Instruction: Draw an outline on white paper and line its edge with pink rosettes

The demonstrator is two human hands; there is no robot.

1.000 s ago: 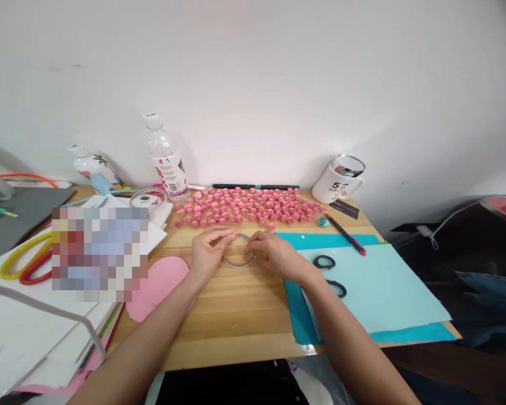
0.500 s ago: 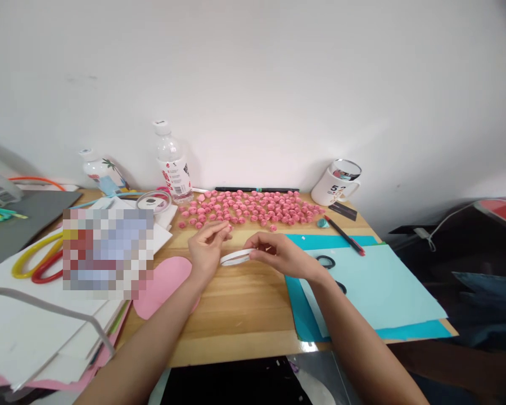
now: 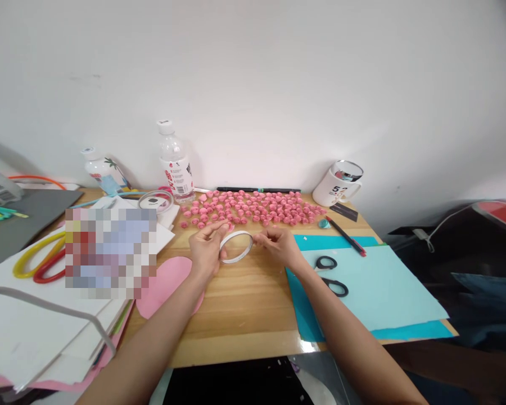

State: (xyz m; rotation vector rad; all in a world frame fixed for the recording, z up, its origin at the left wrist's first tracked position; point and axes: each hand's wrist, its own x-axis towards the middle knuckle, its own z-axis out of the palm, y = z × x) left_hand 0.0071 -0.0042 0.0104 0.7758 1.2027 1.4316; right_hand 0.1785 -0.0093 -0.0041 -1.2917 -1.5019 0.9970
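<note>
My left hand [image 3: 206, 247] grips a thin white tape ring [image 3: 236, 247], tilted up above the wooden desk [image 3: 236, 315]. My right hand [image 3: 280, 244] pinches at the ring's right side, fingers closed; a loose tape end there is too small to confirm. Just behind both hands lie several small pink paper roses [image 3: 253, 208] spread in rows. A pink foam shape [image 3: 166, 281] lies left of my left wrist.
Black-handled scissors [image 3: 331, 275] rest on light blue paper [image 3: 379, 287] to the right. A red pen [image 3: 346, 236], white mug [image 3: 337, 184], two water bottles [image 3: 175, 163], another tape roll [image 3: 154, 201] and stacked papers with coloured tubes [image 3: 37, 261] surround the area.
The ring lay flat on the desk a second ago; it has been lifted and tipped up to face me. My right hand shifted to its right edge.
</note>
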